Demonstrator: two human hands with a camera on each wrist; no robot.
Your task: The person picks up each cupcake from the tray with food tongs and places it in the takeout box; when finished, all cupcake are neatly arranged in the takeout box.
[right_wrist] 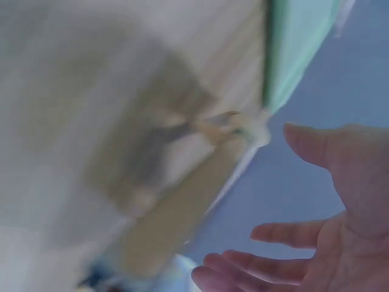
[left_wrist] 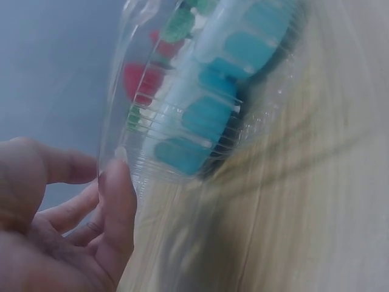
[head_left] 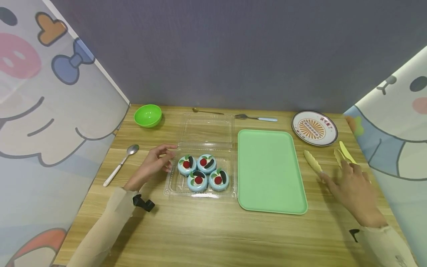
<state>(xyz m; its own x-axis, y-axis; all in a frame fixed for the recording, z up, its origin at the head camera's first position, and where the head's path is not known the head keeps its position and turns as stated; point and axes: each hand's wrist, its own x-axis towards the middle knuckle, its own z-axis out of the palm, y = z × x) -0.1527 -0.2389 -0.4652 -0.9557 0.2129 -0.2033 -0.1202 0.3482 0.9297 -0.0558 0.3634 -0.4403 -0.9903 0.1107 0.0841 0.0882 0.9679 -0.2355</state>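
Note:
My left hand (head_left: 154, 163) is at the left rim of a clear plastic container (head_left: 200, 193), pinching its edge between thumb and fingers in the left wrist view. Several blue-iced cakes (head_left: 218, 180) with red berries and green leaves sit inside, and the hinged lid (head_left: 207, 128) lies folded back behind them. Over at the right, my right hand (head_left: 357, 193) is above a pair of tongs with pale yellow tips (head_left: 312, 161), which lie spread on the table. In the right wrist view, thumb and fingers (right_wrist: 285, 234) are held apart with nothing between them.
A green tray (head_left: 271, 172) lies between the container and the tongs. Behind it are a fork (head_left: 257, 118), a small long-handled spoon (head_left: 208, 111) and a patterned plate (head_left: 314, 128). A yellow knife (head_left: 347, 152) is far right; a green bowl (head_left: 148, 116) and spoon (head_left: 121, 165) are left.

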